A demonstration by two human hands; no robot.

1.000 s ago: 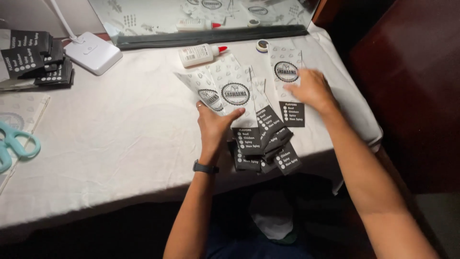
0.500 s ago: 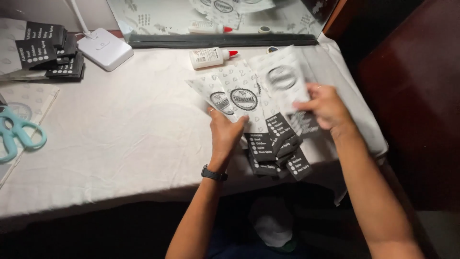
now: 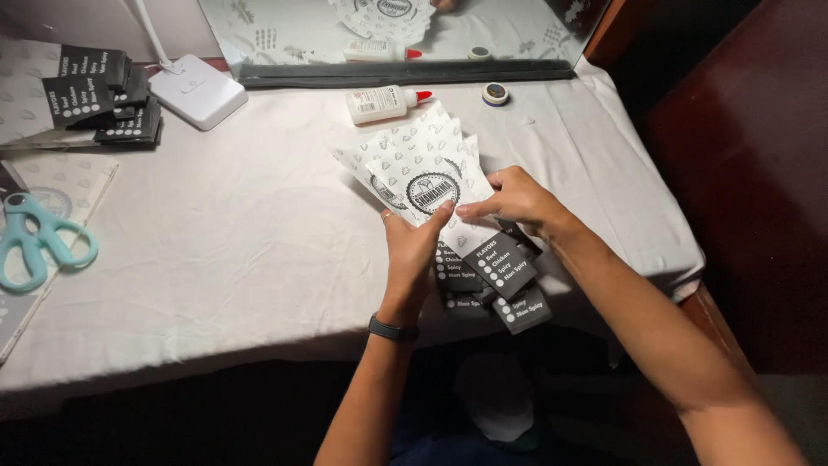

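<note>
The left hand (image 3: 412,250) and right hand (image 3: 511,197) both pinch a fanned stack of printed paper bags (image 3: 431,177) at the centre of the frame, over the white table (image 3: 216,259). A glue bottle (image 3: 384,103) lies just above; blue scissors (image 3: 39,242) rest at far left.

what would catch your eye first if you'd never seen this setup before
First the fan of printed paper sleeves near the table's front edge, held by both the left hand and the right hand. Behind it lies a glue bottle with a red cap, in front of a mirror. At the far left lie teal scissors, with a stack of dark sleeves beyond them.
</note>
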